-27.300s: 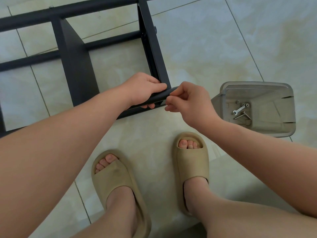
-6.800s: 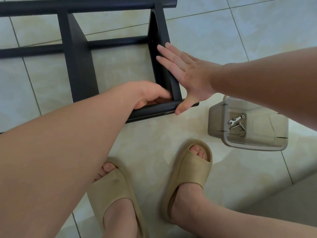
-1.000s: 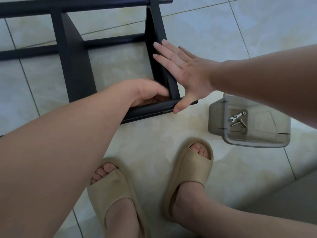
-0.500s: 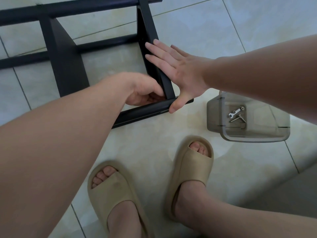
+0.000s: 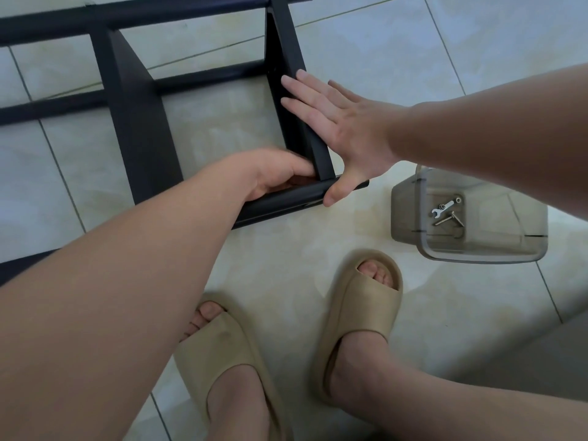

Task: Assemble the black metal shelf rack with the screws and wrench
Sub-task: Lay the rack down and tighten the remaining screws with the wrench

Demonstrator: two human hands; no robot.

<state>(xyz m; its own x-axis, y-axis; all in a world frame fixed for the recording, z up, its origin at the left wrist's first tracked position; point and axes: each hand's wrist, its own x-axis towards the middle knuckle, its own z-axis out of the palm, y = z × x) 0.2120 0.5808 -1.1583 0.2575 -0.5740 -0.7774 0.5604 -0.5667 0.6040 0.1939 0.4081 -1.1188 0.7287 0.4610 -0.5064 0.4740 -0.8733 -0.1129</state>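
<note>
The black metal rack (image 5: 140,128) lies on its side on the tiled floor. My right hand (image 5: 343,128) presses flat against the outer face of its end panel (image 5: 321,154), fingers straight, with the thumb resting on the end of the near rail (image 5: 280,202). My left hand (image 5: 273,173) is tucked into the inside corner where that panel meets the rail. Its fingers curl against the rail, and whatever lies under them is hidden. A small silver wrench (image 5: 442,207) and two screws (image 5: 449,218) lie in a clear grey plastic container (image 5: 477,253) to the right.
My two feet in tan slides (image 5: 362,307) stand on the floor just in front of the rack. The container sits beside my right foot. Light tiled floor (image 5: 413,58) stretches beyond the rack to the right.
Both hands stay at the same rack corner, the right one still flat on the panel. The left hand has shifted slightly in the corner. The view has drifted a little.
</note>
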